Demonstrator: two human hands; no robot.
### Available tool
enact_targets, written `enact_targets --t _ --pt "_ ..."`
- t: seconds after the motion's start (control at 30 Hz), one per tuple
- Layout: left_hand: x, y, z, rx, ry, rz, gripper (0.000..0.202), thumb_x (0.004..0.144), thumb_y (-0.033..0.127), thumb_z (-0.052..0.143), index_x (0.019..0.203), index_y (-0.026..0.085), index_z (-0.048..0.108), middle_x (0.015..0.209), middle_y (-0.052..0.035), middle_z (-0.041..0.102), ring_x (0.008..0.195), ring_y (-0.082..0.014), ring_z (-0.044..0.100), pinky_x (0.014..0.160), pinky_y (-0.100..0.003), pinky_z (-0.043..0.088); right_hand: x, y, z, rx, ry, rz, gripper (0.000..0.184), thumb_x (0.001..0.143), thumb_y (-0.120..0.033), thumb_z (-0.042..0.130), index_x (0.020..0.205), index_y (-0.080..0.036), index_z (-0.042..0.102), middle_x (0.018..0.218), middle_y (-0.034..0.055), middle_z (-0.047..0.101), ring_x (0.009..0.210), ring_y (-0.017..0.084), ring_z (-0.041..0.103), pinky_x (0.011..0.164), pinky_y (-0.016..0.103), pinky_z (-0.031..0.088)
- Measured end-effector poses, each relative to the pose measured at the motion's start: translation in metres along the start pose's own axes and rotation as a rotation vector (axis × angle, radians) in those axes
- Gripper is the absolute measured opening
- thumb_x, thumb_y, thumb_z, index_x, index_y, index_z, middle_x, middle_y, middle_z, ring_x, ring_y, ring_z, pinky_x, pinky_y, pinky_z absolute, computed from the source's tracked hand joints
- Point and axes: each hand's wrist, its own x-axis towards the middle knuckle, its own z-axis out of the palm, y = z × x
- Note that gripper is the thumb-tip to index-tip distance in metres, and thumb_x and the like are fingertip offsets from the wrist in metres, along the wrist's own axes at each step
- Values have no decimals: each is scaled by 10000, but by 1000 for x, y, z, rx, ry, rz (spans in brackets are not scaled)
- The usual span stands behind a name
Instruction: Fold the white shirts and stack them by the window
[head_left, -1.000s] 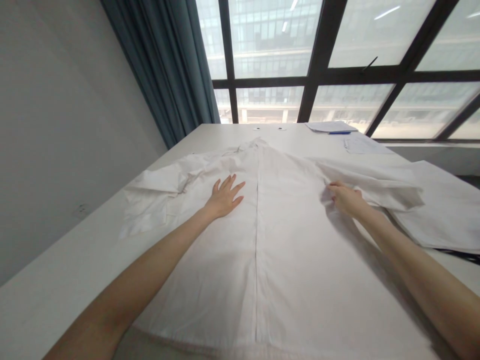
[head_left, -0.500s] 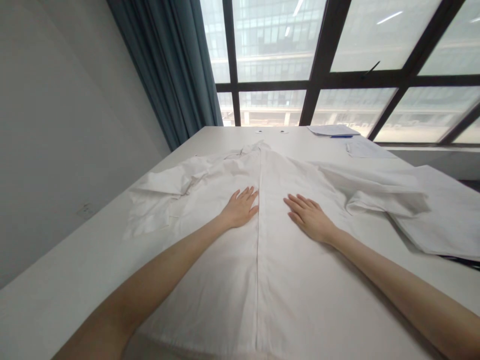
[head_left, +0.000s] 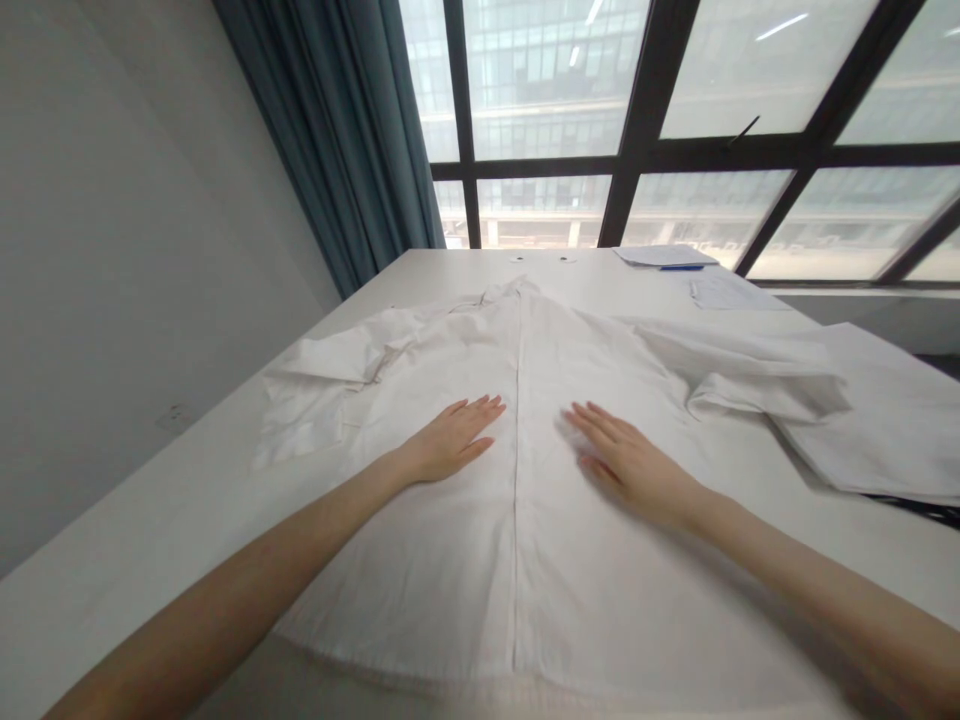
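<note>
A white shirt (head_left: 517, 560) lies spread flat on a white table (head_left: 150, 530), collar away from me, a seam running down its middle. My left hand (head_left: 450, 440) rests palm down on the cloth just left of the seam, fingers stretched out. My right hand (head_left: 626, 455) lies flat on the cloth just right of the seam, fingers also extended. Neither hand holds anything. The left sleeve (head_left: 315, 385) is bunched at the table's left side. The right sleeve (head_left: 750, 385) lies folded over towards the right.
Another white garment (head_left: 885, 420) lies at the right of the table. Papers (head_left: 664, 256) with a blue pen (head_left: 681, 267) sit at the far edge by the windows. A blue curtain (head_left: 352, 140) hangs at the back left beside a grey wall.
My right hand let go of the right sleeve and came to the shirt's middle, flat beside the seam. Both hands have since slid back towards me along the cloth.
</note>
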Motion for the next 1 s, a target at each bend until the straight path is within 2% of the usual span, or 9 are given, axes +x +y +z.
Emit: enact_targets --t 0.17,0.27,0.37,0.47,0.57,0.63,0.73,0.83,1.0 --pt "5 8 -6 23 -30 56 533 1023 436 320 1529 276 267 1618 -63 207 1497 -199 161 1190 -404 171 -8 -77 -4 258 -292 -324 575 1011 -412 359 1551 -236 266 1604 58 253 1487 243 156 1202 491 178" --pt "4 6 -6 37 -38 65 539 1028 433 310 1536 260 253 1621 -72 191 1498 -195 154 1194 -400 157 -25 -98 -11 352 -387 -379 585 1008 -389 380 1560 -264 232 1605 2 249 1497 250 27 1217 500 98" --pt "4 5 -4 53 -20 72 540 1028 440 309 1533 252 264 1618 -70 200 1496 -196 168 1194 -398 163 -36 -102 -23 423 -421 -439 530 1017 -375 370 1537 -309 295 1578 -26 316 1496 229 67 1217 509 43" --pt "3 12 -1 84 22 38 523 1031 413 288 1517 221 306 1601 -88 254 1484 -208 217 1187 -410 189 -36 -92 -26 423 -356 -421 486 1020 -306 361 1506 -318 364 1523 -13 427 1476 184 200 1218 466 122" --pt "-6 32 3 81 57 12 522 1032 383 260 1507 178 323 1576 -120 311 1468 -216 268 1175 -422 227 -33 -69 -14 252 -153 -188 514 1005 -258 358 1518 -282 345 1540 47 396 1455 209 273 1180 492 246" --pt "-18 48 6 57 54 36 553 1023 407 280 1523 171 280 1587 -122 282 1479 -215 234 1174 -419 240 -34 -49 -3 109 -51 -29 529 1003 -316 373 1528 -278 325 1552 70 370 1458 258 263 1147 545 290" --pt "-41 65 6 55 24 68 619 1011 438 313 1555 178 175 1614 -106 196 1499 -216 152 1199 -426 188 -43 -24 8 -8 -29 34 571 1004 -418 379 1548 -298 258 1562 51 350 1459 266 256 1143 539 302" --pt "-63 64 4 54 -16 61 670 1011 482 305 1573 197 78 1621 -89 161 1502 -214 129 1206 -424 170 -60 -9 9 -75 -24 63 610 1002 -459 369 1564 -315 182 1573 25 322 1457 257 264 1150 525 301" --pt "-95 43 4 80 13 -6 754 992 536 340 1571 236 -39 1613 -80 182 1488 -241 200 1196 -442 204 -93 9 7 -160 54 160 641 988 -487 353 1572 -327 143 1560 12 342 1438 261 307 1133 516 334"
